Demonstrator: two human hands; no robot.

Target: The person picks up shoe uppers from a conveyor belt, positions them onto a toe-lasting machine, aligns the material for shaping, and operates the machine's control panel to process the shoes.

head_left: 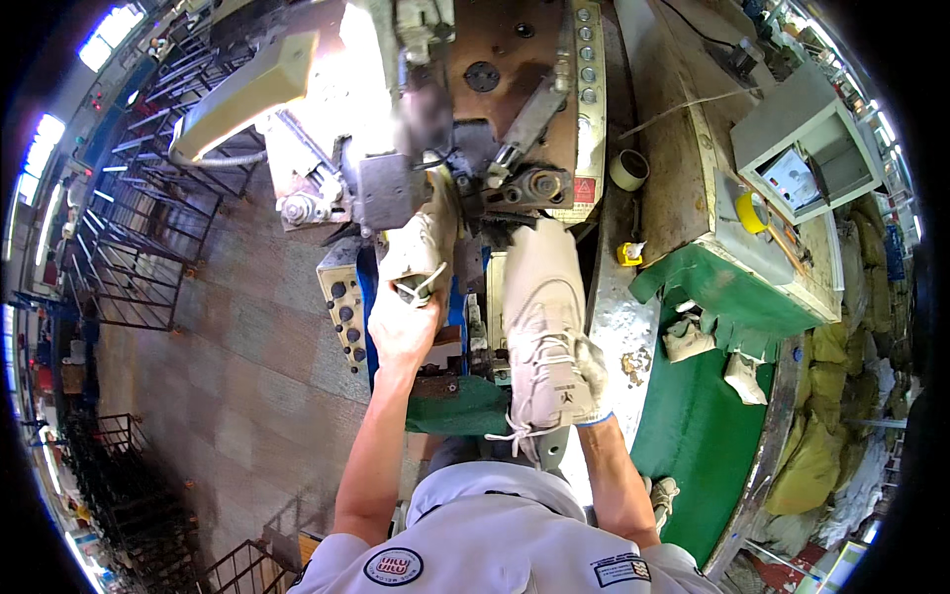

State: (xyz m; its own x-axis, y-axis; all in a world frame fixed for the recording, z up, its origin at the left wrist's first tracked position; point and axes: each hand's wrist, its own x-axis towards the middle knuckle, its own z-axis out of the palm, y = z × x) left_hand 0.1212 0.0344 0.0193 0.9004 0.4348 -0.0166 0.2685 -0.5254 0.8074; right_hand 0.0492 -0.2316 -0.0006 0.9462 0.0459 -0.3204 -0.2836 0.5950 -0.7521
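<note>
Left hand (404,332) grips one shoe (409,247) at the machine head (386,190); gloved right hand (596,384) holds a second shoe (541,307). I judge a loose lace (432,279) could snag, if drifting inward.

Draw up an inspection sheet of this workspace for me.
Surface: green surface at right, with loose pale shoes on it.
Job's things: far shoe, toe end at the machine; near shoe, laced.
Clutter: yellow roll, open grey box.
Hands: left hand grips the far shoe's heel end; right hand, gloved, holds the near shoe.
Cables: dark cable, upper right.
Surroundings: metal racks left, sacks right.
</note>
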